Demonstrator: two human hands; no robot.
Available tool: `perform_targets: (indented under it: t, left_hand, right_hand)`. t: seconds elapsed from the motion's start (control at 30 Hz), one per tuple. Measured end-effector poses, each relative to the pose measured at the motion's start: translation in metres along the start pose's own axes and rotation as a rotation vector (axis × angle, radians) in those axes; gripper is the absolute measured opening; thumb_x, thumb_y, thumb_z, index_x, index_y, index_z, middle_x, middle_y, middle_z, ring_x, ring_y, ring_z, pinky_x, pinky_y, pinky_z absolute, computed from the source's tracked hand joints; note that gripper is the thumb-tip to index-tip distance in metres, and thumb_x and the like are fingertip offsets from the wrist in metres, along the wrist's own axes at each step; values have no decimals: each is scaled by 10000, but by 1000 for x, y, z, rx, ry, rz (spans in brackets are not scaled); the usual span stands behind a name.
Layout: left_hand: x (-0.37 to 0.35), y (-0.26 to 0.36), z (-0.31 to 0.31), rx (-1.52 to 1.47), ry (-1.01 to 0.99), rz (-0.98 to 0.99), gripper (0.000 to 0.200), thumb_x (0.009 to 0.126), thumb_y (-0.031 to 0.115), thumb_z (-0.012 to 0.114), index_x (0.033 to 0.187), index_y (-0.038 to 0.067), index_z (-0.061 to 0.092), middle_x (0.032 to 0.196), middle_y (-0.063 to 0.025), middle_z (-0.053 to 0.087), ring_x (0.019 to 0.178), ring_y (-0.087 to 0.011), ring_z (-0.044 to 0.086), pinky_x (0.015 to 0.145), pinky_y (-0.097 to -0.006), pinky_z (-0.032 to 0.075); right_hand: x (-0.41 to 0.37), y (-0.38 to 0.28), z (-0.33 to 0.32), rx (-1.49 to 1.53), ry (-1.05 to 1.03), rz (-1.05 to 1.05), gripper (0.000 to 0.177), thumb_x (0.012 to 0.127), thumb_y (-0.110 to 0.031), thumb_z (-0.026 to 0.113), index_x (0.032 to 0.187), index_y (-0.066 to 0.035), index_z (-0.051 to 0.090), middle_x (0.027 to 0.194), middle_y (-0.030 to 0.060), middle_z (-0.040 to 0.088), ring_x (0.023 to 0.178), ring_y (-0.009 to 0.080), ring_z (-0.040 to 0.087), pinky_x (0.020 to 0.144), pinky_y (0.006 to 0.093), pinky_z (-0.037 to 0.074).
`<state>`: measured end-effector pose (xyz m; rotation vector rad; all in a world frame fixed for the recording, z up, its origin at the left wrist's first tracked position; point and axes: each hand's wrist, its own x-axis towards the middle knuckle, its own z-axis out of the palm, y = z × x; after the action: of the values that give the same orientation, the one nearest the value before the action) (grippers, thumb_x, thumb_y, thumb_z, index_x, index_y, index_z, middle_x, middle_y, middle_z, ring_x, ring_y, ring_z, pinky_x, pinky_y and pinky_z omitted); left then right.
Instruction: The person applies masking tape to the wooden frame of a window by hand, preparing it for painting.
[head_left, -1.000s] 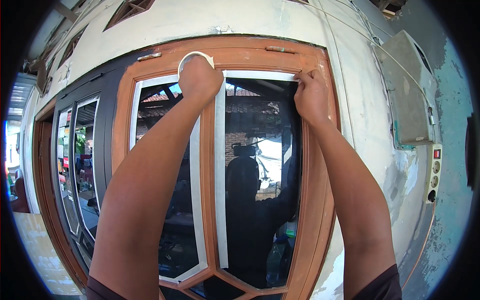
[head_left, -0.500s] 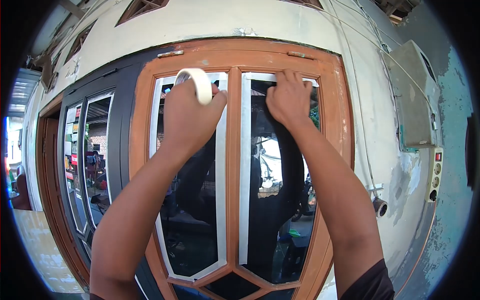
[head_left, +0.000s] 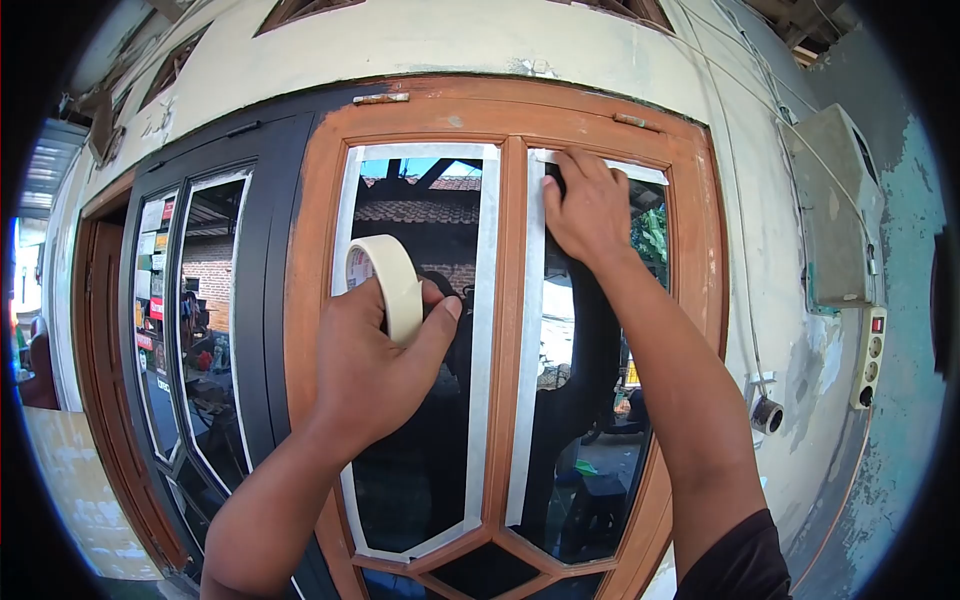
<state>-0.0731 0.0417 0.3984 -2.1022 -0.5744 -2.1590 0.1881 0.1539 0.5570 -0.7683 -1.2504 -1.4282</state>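
Note:
My left hand point(head_left: 365, 375) is closed around a roll of cream masking tape point(head_left: 404, 305), held in front of the left glass pane point(head_left: 420, 500). Tape borders that pane on all its visible edges. At the top of the right glass pane point(head_left: 560, 480), my right hand point(head_left: 590, 212) rests its fingertips on a strip of masking tape point(head_left: 645, 174), thumb apart from the fingers. Another tape strip point(head_left: 525, 430) runs down this pane's left edge. Both panes sit in an orange-brown wooden frame point(head_left: 505, 350). The fingertips of my right hand partly cover the upper strip.
A dark grey painted door section point(head_left: 275, 300) with taped glass stands on the left. To the right, a metal box point(head_left: 830, 210), a power strip point(head_left: 872, 360) and a short pipe point(head_left: 768, 415) are on the wall. Cables run down the wall.
My left hand has come down from the top of the left pane with the tape roll. My right hand stays at the right pane's top, slightly further left along the strip.

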Motion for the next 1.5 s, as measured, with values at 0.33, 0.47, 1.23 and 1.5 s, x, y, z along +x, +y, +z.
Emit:
perform_targets:
  t: [0.33, 0.47, 1.23, 1.5]
  left_hand:
    - [-11, -1, -25, -10, -2, 69, 123, 952, 81, 773, 887, -9, 720, 667, -44, 697, 587, -83, 651, 537, -265, 462]
    - [-8, 1, -8, -95, -35, 14, 123, 956, 81, 773, 893, -10, 718, 659, -43, 690, 571, -82, 633, 532, -266, 451]
    - [-38, -19, -61, 99, -39, 7, 100, 947, 58, 765, 893, -2, 706, 678, -17, 665, 608, -67, 623, 574, -251, 451]
    - [-40, -19, -47, 85, -118, 58, 106, 965, 74, 762, 965, 4, 682, 774, -16, 664, 661, -66, 598, 615, -252, 457]
  right_hand:
    - [-1, -36, -3, -147, -67, 158, 478, 986, -271, 572, 1362, 0, 689, 1491, 134, 626, 1385, 263, 574, 1161, 556, 355]
    - [0, -34, 7, -79, -93, 35, 478, 1002, -262, 550, 1409, -36, 663, 1520, 101, 606, 1412, 250, 552, 1168, 526, 368]
    - [-11, 28, -22, -369, -163, 290, 772, 1057, -578, 490, 1476, 65, 570, 1492, 297, 584, 1427, 366, 540, 1237, 596, 266]
    - [-12, 51, -40, -270, -187, 360, 860, 1006, -678, 546, 1497, 28, 541, 1510, 299, 502, 1372, 410, 566, 1211, 659, 239]
